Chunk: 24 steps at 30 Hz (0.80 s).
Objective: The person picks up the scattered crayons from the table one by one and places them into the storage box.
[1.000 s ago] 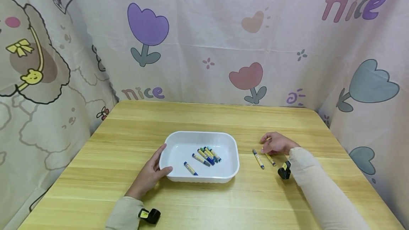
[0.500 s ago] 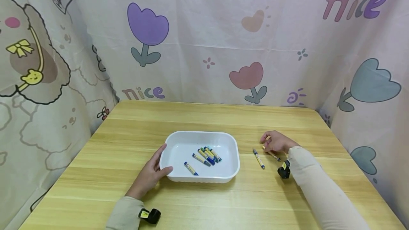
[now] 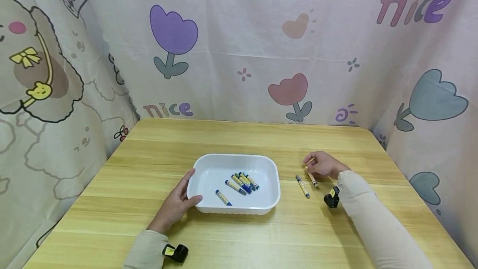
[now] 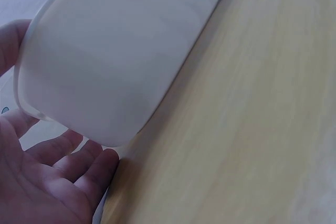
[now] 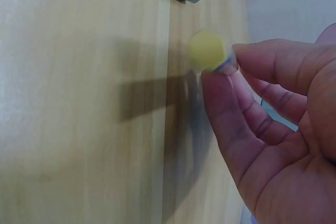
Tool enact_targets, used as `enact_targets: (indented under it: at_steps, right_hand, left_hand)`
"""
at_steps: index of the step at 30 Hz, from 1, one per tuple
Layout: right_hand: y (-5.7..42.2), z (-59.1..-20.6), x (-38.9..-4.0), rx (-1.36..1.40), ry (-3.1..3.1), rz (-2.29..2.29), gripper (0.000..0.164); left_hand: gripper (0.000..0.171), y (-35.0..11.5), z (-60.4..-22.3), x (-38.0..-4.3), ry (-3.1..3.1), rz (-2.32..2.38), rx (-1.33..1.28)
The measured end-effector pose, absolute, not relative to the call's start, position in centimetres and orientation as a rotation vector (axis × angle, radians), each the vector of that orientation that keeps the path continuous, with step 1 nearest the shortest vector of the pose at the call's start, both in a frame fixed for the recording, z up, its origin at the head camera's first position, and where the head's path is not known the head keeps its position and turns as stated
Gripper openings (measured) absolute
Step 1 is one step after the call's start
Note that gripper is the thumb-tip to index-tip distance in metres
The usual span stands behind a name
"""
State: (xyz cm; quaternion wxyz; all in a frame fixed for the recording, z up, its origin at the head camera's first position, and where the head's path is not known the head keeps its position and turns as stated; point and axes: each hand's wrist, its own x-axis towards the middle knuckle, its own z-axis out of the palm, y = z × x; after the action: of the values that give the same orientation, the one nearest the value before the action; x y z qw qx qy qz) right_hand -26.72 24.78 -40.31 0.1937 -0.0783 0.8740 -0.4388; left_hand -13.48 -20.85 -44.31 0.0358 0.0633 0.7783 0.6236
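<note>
My left hand (image 3: 172, 206) holds the left end of a white plastic tray (image 3: 233, 210), thumb on the near rim and fingers along the side. In the left wrist view, the fingertips (image 4: 107, 157) touch the tray's outer wall. Several yellow-wrapped crayons with blue bands lie in the tray, among them a separate crayon (image 3: 223, 197) near the front. Right of the tray, my right hand (image 3: 325, 165) pinches a yellow crayon (image 5: 207, 51) between thumb and forefinger, its flat end facing the wrist camera. Beside that hand, a grey-tipped crayon (image 3: 303, 187) lies on the table.
The wooden table (image 3: 239, 240) carries the tray and crayons. A printed curtain (image 3: 231, 74) hangs behind it and along both sides. A small black camera (image 3: 331, 197) is worn on the right wrist, another camera (image 3: 176, 253) on the left.
The crayon in my right fingers has swung round, its lower end going right and then back left. That hand has risen slightly. My left hand and the tray stay put.
</note>
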Motion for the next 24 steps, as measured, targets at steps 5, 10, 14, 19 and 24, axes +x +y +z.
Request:
enact_targets:
  at_steps: [5, 10, 14, 19, 24]
  right_hand:
    - [24.6, -40.3, -26.8, -0.215, 2.442, -1.231, 0.034]
    - [24.1, -40.2, -27.1, -0.224, 2.434, -1.233, 0.038]
    - [23.7, -40.0, -27.5, -0.219, 2.424, -1.238, 0.037]
    - [23.0, -39.6, -27.7, -0.216, 2.415, -1.246, 0.032]
    - [22.0, -38.9, -27.9, -0.266, 2.424, -1.229, 0.029]
  left_hand:
    - [0.081, -20.9, -44.4, -13.4, 2.396, 1.921, 0.212]
    - [0.081, -20.9, -44.4, -13.5, 2.405, 1.915, 0.212]
    - [0.081, -20.9, -44.3, -13.6, 2.418, 1.893, 0.199]
    - [0.081, -20.9, -44.3, -13.5, 2.423, 1.883, 0.197]
    - [0.081, -21.0, -44.4, -13.5, 2.416, 1.891, 0.204]
